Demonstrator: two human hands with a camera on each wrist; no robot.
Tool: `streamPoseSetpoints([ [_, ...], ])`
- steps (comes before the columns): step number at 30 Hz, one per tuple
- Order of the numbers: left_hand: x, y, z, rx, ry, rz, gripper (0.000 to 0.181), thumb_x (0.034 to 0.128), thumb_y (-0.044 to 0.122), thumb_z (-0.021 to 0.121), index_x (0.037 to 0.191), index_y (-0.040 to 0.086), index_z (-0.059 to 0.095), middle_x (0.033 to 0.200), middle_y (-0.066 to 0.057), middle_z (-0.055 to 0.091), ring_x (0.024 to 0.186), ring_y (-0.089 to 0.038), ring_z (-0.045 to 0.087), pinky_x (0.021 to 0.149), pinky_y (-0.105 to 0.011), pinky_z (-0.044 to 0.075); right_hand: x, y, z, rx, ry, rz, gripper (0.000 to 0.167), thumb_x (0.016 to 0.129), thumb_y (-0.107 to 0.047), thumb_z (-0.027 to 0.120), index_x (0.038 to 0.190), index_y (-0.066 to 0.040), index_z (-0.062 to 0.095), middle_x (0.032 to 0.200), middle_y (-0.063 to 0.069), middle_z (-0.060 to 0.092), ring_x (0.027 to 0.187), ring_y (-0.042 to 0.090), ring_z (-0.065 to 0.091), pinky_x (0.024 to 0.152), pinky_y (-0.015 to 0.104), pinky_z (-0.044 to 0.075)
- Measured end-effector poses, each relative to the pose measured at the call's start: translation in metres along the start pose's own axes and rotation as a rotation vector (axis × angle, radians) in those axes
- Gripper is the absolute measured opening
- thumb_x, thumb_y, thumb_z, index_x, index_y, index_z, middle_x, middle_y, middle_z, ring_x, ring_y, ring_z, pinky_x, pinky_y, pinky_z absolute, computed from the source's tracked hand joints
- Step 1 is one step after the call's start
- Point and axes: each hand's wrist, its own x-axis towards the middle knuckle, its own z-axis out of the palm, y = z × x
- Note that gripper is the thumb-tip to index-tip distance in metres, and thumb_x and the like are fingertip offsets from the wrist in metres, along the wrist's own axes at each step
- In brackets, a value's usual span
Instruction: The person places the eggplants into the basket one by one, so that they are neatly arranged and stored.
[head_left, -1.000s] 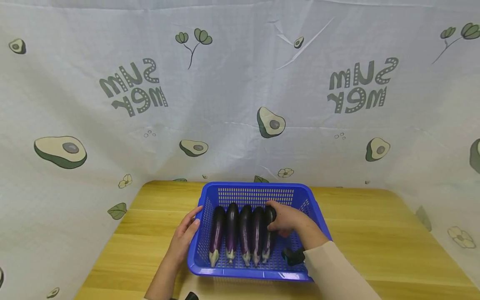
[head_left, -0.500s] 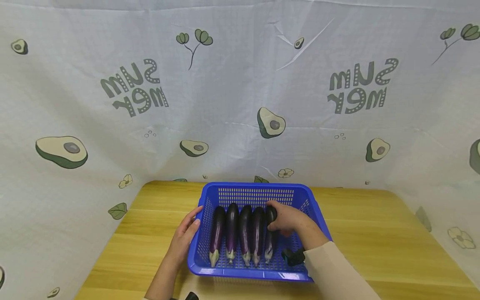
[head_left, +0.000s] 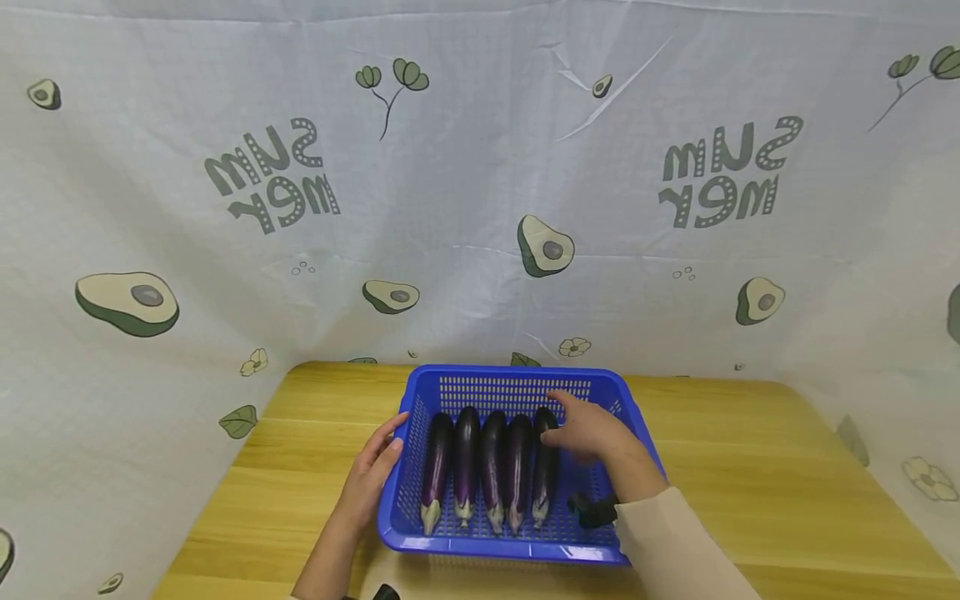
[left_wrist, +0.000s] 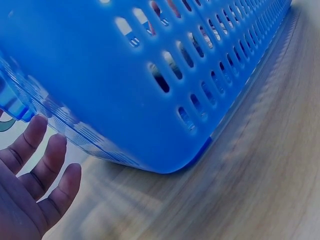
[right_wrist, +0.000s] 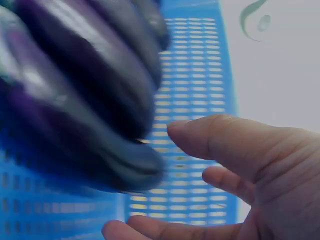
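Note:
Several dark purple eggplants (head_left: 466,462) lie side by side in a blue plastic basket (head_left: 510,547), stem ends toward me. My right hand (head_left: 592,429) is over the rightmost eggplant (head_left: 545,479), thumb and fingers spread. The right wrist view has a gap between the thumb (right_wrist: 200,137) and that eggplant (right_wrist: 80,117), which is blurred there. My left hand (head_left: 367,477) is at the basket's left rim with loosely bent fingers. In the left wrist view its fingers (left_wrist: 55,155) lie beside the basket wall (left_wrist: 95,90); whether they touch it I cannot tell.
The basket stands on a wooden table (head_left: 720,467) whose surface extends on both sides. Behind it hangs a pale cloth (head_left: 465,183) printed with avocados and lettering. A black wrist device (head_left: 595,510) shows beside the right sleeve (head_left: 678,542).
The right hand has let go of the rightmost eggplant and lifted slightly up and right, its fingers spreading. That eggplant had shifted a little rightward. The left hand stays at the rim.

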Motion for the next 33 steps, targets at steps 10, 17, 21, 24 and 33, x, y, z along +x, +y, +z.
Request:
streamPoseSetpoints([
  [10,0.000,0.001,0.001,-0.026,-0.001,0.008,0.047,0.1062,0.025,0.047,0.152,0.015,0.047,0.127,-0.023,0.055,0.108,-0.029,0.061,0.088,-0.049,0.061,-0.036,0.014,-0.055,0.180,0.113,-0.096,0.079,0.100,-0.037,0.064,0.161,-0.009,0.024,0.128,0.032,0.063,0.102,0.033,0.069,0.079,0.043,0.061],
  [17,0.000,0.002,0.001,-0.027,0.002,0.002,0.047,0.1061,0.025,0.047,0.152,0.015,0.047,0.126,-0.023,0.055,0.108,-0.029,0.061,0.087,-0.046,0.061,-0.076,0.059,-0.088,0.241,0.178,-0.040,0.082,0.104,-0.043,0.055,0.164,-0.009,0.009,0.141,0.039,0.051,0.118,0.046,0.065,0.094,0.054,0.058],
  [21,0.001,0.002,0.001,-0.018,-0.001,0.002,0.047,0.1064,0.025,0.046,0.152,0.016,0.047,0.128,-0.023,0.055,0.108,-0.029,0.061,0.088,-0.045,0.061,-0.091,0.090,-0.096,0.232,0.189,0.019,0.084,0.105,-0.047,0.051,0.164,-0.008,0.005,0.143,0.041,0.048,0.118,0.047,0.065,0.091,0.055,0.059],
  [24,0.002,0.002,0.001,-0.016,-0.003,0.015,0.047,0.1066,0.025,0.045,0.152,0.014,0.046,0.127,-0.023,0.055,0.108,-0.027,0.061,0.087,-0.041,0.060,-0.098,0.110,-0.096,0.232,0.173,0.060,0.085,0.106,-0.048,0.049,0.163,-0.005,0.004,0.143,0.041,0.048,0.117,0.047,0.066,0.092,0.057,0.057],
  [33,0.001,-0.001,0.001,-0.041,-0.008,0.033,0.046,0.1071,0.022,0.044,0.151,0.010,0.046,0.125,-0.022,0.055,0.106,-0.024,0.062,0.084,-0.034,0.060,-0.092,0.151,-0.068,0.313,0.066,0.118,0.080,0.108,-0.042,0.047,0.161,0.001,0.006,0.145,0.042,0.046,0.123,0.047,0.063,0.096,0.051,0.058],
])
